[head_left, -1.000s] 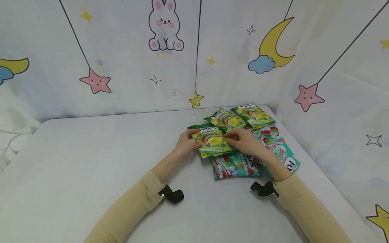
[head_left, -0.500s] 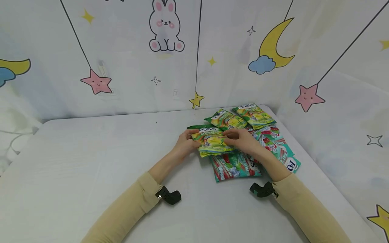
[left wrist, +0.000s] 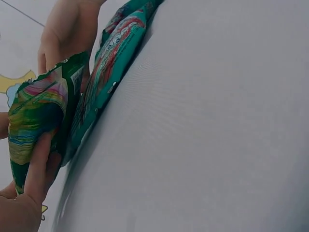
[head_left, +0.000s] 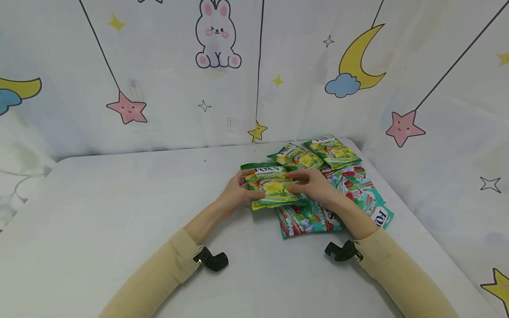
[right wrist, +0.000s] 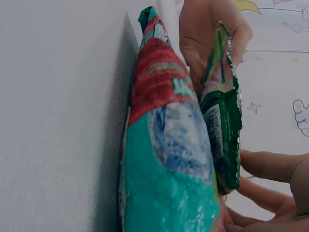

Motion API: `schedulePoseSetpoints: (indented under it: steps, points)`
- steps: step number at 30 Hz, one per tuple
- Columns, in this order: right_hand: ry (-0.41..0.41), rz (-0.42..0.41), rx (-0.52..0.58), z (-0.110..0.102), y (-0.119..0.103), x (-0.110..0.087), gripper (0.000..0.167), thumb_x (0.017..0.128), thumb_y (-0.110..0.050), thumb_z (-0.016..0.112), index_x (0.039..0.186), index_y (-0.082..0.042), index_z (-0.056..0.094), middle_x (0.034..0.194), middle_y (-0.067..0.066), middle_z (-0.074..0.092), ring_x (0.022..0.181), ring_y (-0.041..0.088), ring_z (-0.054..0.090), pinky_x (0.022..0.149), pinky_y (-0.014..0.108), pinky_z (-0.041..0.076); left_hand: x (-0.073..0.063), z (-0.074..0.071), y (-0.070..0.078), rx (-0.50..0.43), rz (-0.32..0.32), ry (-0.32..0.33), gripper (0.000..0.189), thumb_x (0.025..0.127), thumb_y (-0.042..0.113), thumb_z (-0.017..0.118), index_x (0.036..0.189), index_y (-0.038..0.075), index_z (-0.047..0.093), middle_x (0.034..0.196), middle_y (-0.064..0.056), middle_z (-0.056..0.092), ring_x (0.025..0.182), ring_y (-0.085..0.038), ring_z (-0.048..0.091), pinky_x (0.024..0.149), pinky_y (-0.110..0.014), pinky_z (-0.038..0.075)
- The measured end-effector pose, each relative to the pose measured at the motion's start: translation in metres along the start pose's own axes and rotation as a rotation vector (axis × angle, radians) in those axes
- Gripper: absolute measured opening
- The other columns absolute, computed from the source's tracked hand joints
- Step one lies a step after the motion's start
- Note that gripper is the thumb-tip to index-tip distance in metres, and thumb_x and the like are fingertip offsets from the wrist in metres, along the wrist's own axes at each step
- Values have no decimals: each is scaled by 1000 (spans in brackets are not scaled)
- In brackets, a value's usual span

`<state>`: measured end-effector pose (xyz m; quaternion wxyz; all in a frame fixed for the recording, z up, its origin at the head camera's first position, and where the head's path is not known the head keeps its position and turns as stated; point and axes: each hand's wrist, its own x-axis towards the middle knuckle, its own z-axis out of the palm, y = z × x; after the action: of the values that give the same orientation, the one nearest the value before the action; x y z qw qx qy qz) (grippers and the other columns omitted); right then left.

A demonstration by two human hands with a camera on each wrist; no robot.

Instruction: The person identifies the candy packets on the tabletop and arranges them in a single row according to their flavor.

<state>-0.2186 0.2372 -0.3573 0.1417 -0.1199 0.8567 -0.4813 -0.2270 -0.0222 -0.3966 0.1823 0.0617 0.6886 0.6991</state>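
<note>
A yellow-green FOX'S candy bag [head_left: 270, 182] is lifted off the pile and tilts a little above a teal-and-red candy bag [head_left: 308, 218]. My left hand [head_left: 233, 193] grips its left edge, thumb on the front and fingers behind. At the right edge, my right hand [head_left: 318, 185] pinches the same bag between thumb and fingers. The left wrist view shows the left fingers [left wrist: 38, 166] against the back of the held bag [left wrist: 34, 125]. In the right wrist view a teal bag [right wrist: 169, 150] fills the foreground beside the held bag [right wrist: 223, 130].
Two more yellow-green bags [head_left: 296, 157] [head_left: 333, 151] lie at the back of the pile. Several teal bags [head_left: 363, 192] overlap along the right side of the white table [head_left: 119, 221]. Behind stands a pale curtain [head_left: 167, 79] with cartoon prints.
The held yellow-green bag has shifted slightly left, and both hands have moved left with it. More of the teal bags beneath shows. The other bags stay in place.
</note>
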Motion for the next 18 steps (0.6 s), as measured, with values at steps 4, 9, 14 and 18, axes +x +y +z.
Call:
schedulePoseSetpoints:
  steps: [4, 9, 14, 18]
  points:
    - [-11, 19, 89, 3, -1, 1, 53, 94, -19, 70, 143, -8, 53, 149, 18, 49, 138, 36, 44, 111, 56, 38, -4, -7, 0, -5, 8, -20, 84, 81, 3, 77, 153, 14, 34, 151, -14, 42, 126, -27, 52, 100, -34, 46]
    - [-55, 69, 209, 9, -3, 3, 59, 94, -17, 69, 148, -9, 47, 153, 23, 40, 144, 39, 33, 115, 60, 28, -12, -17, 2, -2, 17, -53, 85, 81, -1, 74, 154, 14, 33, 154, -14, 39, 135, -31, 44, 100, -35, 47]
    - [-85, 83, 241, 16, -6, 1, 60, 94, -19, 69, 149, -13, 46, 156, 23, 36, 147, 39, 28, 117, 61, 24, -20, -26, 3, -5, 30, -79, 86, 81, -2, 74, 154, 14, 32, 155, -14, 37, 141, -34, 40, 101, -35, 46]
    - [-86, 61, 269, 23, -9, 0, 59, 95, -18, 69, 149, -13, 46, 158, 19, 36, 148, 36, 27, 117, 57, 27, -27, -31, 5, -9, 32, -79, 86, 80, -3, 74, 154, 15, 32, 153, -14, 39, 139, -35, 44, 98, -33, 48]
